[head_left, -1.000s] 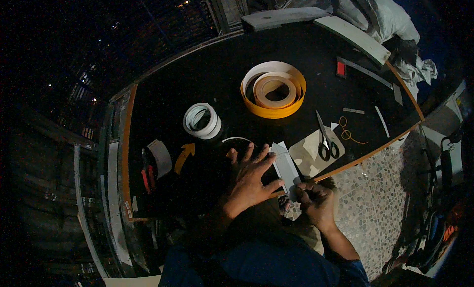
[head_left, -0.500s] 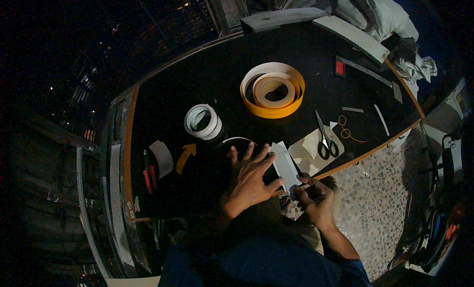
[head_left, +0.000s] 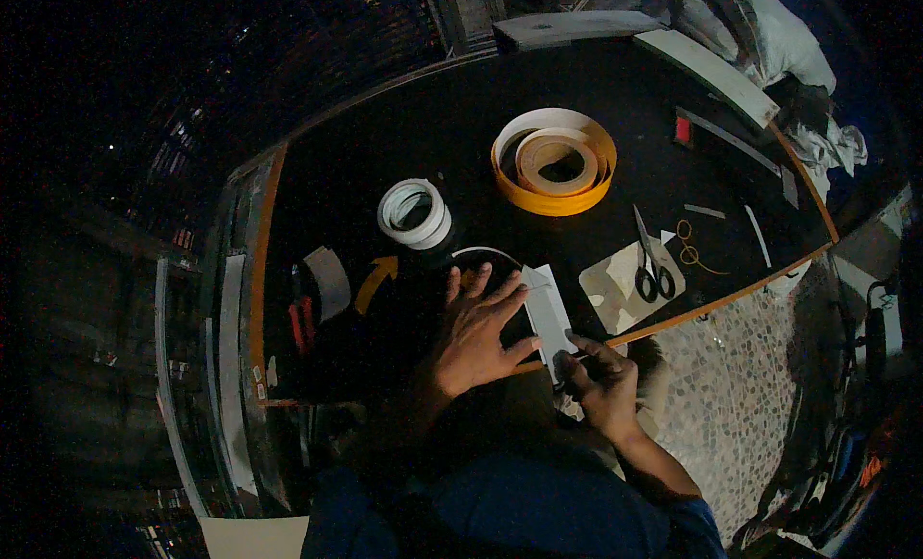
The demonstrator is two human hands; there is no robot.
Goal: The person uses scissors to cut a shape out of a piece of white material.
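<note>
A pale, narrow rectangular strip [head_left: 549, 314] lies at the table's near edge, its near end sticking out past the edge. My left hand [head_left: 484, 336] is spread over its left side, fingertips and thumb touching it. At the near end, my right hand [head_left: 606, 384] closes thumb and fingers on the strip; anything else within that grip is hidden. Right of the strip, black-handled scissors [head_left: 654, 271] rest on a camouflage-patterned piece [head_left: 615, 304]. A thin curved white strip [head_left: 486, 251] lies just beyond my left fingers.
Yellow and white tape rolls [head_left: 555, 203] sit nested farther back, with white rolls [head_left: 415, 213] to their left. A yellow arrow piece [head_left: 376, 284] and red-handled tool [head_left: 303, 323] lie at left. A metal square [head_left: 735, 139] and looped cord [head_left: 687, 242] are at right.
The view has shifted, so the table's contents appear farther right and slightly higher. My right hand has moved a little closer to my left along the strip's near end.
</note>
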